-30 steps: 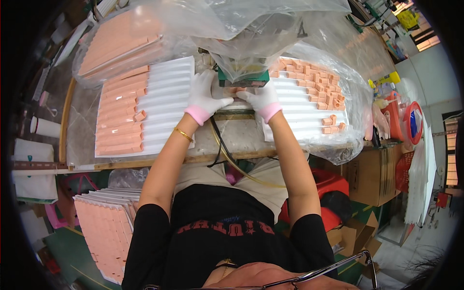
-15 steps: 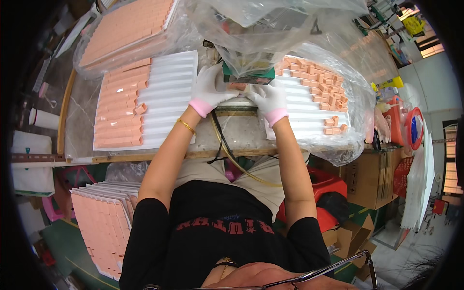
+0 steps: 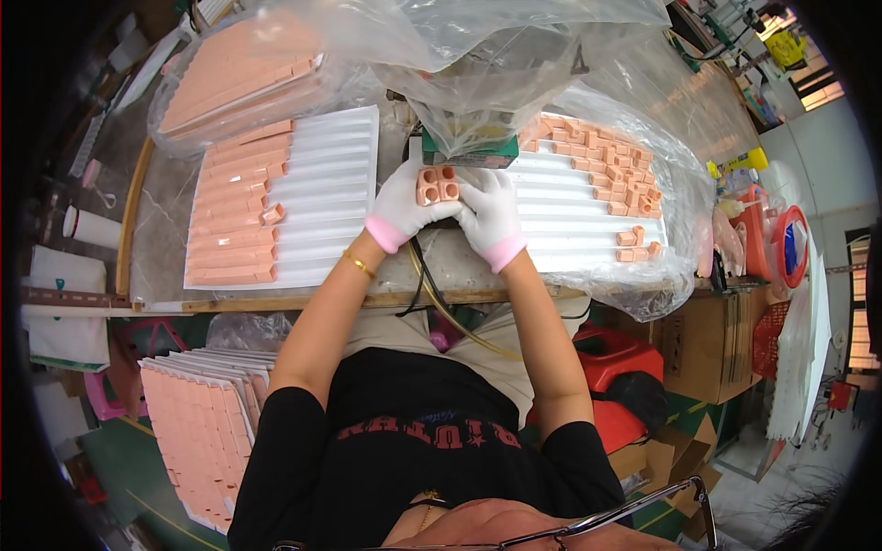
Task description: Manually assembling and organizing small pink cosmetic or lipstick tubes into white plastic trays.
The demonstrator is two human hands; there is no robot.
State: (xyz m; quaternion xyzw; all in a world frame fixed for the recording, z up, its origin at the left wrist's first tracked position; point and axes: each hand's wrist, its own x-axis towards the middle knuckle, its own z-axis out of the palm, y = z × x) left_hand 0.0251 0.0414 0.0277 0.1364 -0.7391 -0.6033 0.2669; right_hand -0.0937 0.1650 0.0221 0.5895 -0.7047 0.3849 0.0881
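In white gloves with pink cuffs, both my hands meet around a small cluster of peach-pink hollow blocks with round holes facing up. My left hand grips the cluster from the left and below. The fingers of my right hand close on its right side. Just beyond stands a green box-shaped machine part under clear plastic sheeting. To the left, a white ridged tray carries rows of pink blocks. On the right, loose pink blocks lie scattered over another white ridged tray.
Plastic-wrapped trays of blocks are stacked at the far left. A wooden strip edges the table in front of me. A yellowish hose hangs over it. More filled trays stand below left, a red stool below right.
Both hands have drawn back slightly from under the green machine part and come closer together. The pink blocks between them now show their round holes.
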